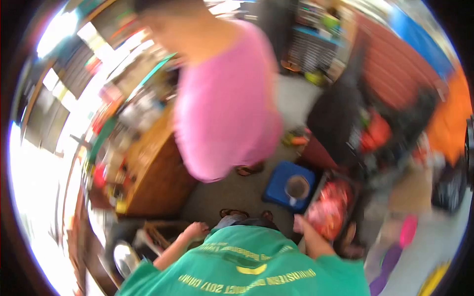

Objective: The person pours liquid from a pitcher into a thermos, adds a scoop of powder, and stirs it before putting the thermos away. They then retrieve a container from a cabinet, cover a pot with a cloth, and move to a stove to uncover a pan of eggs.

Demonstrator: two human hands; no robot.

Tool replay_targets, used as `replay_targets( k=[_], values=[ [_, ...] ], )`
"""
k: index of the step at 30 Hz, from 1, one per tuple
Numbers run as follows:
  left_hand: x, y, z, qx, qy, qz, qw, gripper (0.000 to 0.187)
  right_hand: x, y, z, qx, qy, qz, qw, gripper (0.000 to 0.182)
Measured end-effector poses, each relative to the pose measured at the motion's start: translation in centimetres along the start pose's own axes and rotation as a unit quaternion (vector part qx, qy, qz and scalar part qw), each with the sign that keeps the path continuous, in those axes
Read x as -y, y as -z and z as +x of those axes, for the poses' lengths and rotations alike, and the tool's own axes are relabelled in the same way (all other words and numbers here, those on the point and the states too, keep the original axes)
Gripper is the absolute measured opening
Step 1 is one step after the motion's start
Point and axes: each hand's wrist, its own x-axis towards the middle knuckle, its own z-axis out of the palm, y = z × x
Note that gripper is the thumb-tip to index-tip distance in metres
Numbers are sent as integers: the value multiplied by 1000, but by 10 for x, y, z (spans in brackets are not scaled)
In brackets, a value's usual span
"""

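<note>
My left hand (197, 230) is low beside my waist, its fingers curled in, and no object shows in it. On the other side, my right hand (299, 223) hangs near a dark crate (352, 183) of red and pink plastic-wrapped goods (330, 209); its fingers are smeared and I cannot tell whether they hold anything. Just ahead of that hand stands a blue plastic stool (276, 190) with a round, cup-like container (297, 187) on top. My green shirt (247, 261) fills the bottom of the view.
A person in a pink shirt (227, 103) stands close in front, beside a wooden counter (153, 158) crowded with goods. A black chair (335, 118) holding a red item is at the right. Grey floor (296, 98) shows behind the person. Motion blurs much of the scene.
</note>
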Motion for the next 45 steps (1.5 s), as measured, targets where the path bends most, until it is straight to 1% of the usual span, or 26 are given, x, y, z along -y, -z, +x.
replay_targets(
  k=[1,2,4,5,6,8,10,13,14,16,17,19,20,21,22,23,25,27,28,30,32,33,35,37,41,45],
  values=[
    [4,-9,5,14,42,-11,999,35,15,-99,-111,-148,13,-110,983,34],
    [5,-12,2,6,65,-27,997,36,12,-106,-120,-138,26,-122,983,37],
    [-2,-12,-5,-9,105,-64,992,40,21,-122,-123,-222,-1,-199,955,34],
    [-6,-13,-11,-18,120,-83,989,43,27,-124,-120,-220,-5,-239,946,34],
    [-6,-20,-17,-47,132,-104,985,46,35,-126,-118,-126,84,-345,926,32],
    [4,-45,-25,-72,147,-147,976,47,56,-140,-108,-24,159,-459,874,30],
    [0,-51,-41,-85,167,-194,963,46,91,-176,-91,-53,76,-493,865,31],
    [-4,-66,-62,-126,197,-277,932,44,141,-249,-64,-108,-35,-542,833,33],
    [-7,-71,-69,-148,217,-321,910,43,154,-277,-58,-106,-42,-566,817,33],
    [-9,-78,-79,-191,237,-372,877,43,180,-341,-43,-152,-3,-643,750,30],
    [-7,-80,-82,-223,244,-398,856,43,191,-372,-35,-148,-3,-666,731,30],
    [1,-84,-88,-258,260,-429,826,43,206,-425,-17,-114,46,-659,742,30],
    [6,-86,-89,-283,266,-439,810,43,211,-450,-7,-95,51,-672,733,31],
    [8,-89,-91,-305,275,-451,792,43,215,-473,2,-76,52,-686,722,32],
    [10,-91,-92,-320,276,-469,776,43,219,-495,11,-41,60,-734,675,37],
    [12,-93,-94,-335,280,-487,756,43,212,-525,7,-42,50,-734,676,41],
    [7,-92,-105,-348,305,-513,723,42,196,-583,-9,8,46,-825,564,43],
    [-1,-100,-114,-364,335,-535,685,43,193,-602,18,51,39,-845,531,39],
    [-8,-107,-118,-371,349,-546,665,43,196,-606,38,148,87,-882,439,36],
    [-22,-120,-125,-385,385,-562,623,42,191,-622,61,258,123,-903,321,34],
    [-36,-137,-121,-400,406,-583,579,43,185,-638,81,242,86,-913,316,30],
    [-46,-145,-117,-408,415,-594,555,43,190,-632,118,254,75,-918,294,30],
    [-66,-153,-111,-414,437,-615,509,43,200,-623,195,195,59,-943,264,30],
    [-85,-159,-103,-420,461,-632,461,43,184,-650,193,203,47,-953,221,29],
    [-118,-166,-72,-444,503,-645,366,42,134,-720,147,258,16,-954,149,26],
    [-150,-157,-51,-437,548,-659,273,42,89,-776,109,295,-5,-950,104,24]
  ],
)
